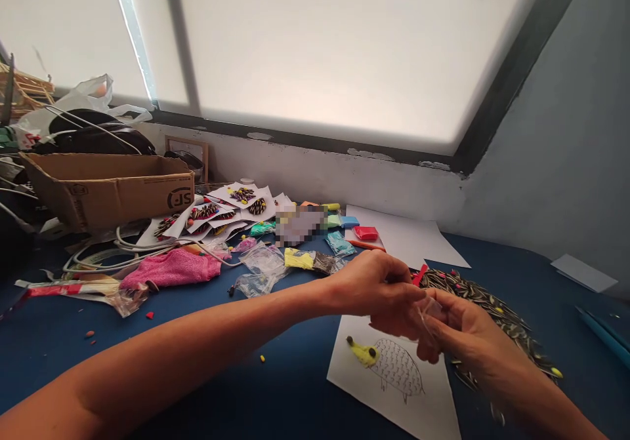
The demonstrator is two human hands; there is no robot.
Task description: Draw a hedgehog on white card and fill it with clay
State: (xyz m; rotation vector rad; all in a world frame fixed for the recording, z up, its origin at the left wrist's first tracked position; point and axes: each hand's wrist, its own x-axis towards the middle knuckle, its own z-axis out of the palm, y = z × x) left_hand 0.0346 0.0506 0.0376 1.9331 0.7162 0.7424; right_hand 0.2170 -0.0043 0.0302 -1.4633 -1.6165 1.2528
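Both my hands meet above the drawing, fingers bent round a small clear plastic bag [429,310]. My left hand [377,289] is closed at its left side, its fingertips partly hidden. My right hand [455,325] pinches the bag from the right. A bit of red material [420,275] shows just above the fingers; whether it is in the bag I cannot tell. Below lies a white sheet [354,374] with a hedgehog drawing [399,366]. Yellow clay [361,353] covers its head, with dark bits as nose and eye. Striped sunflower seeds [512,325] are heaped beside my right hand.
Finished seed pictures [241,207] are piled at the back, near a cardboard box [118,191] and a pink cloth [172,268]. Clay packets, including a red packet [365,233] and a yellow packet [299,258], lie behind my hands. White paper [408,230] lies by the wall.
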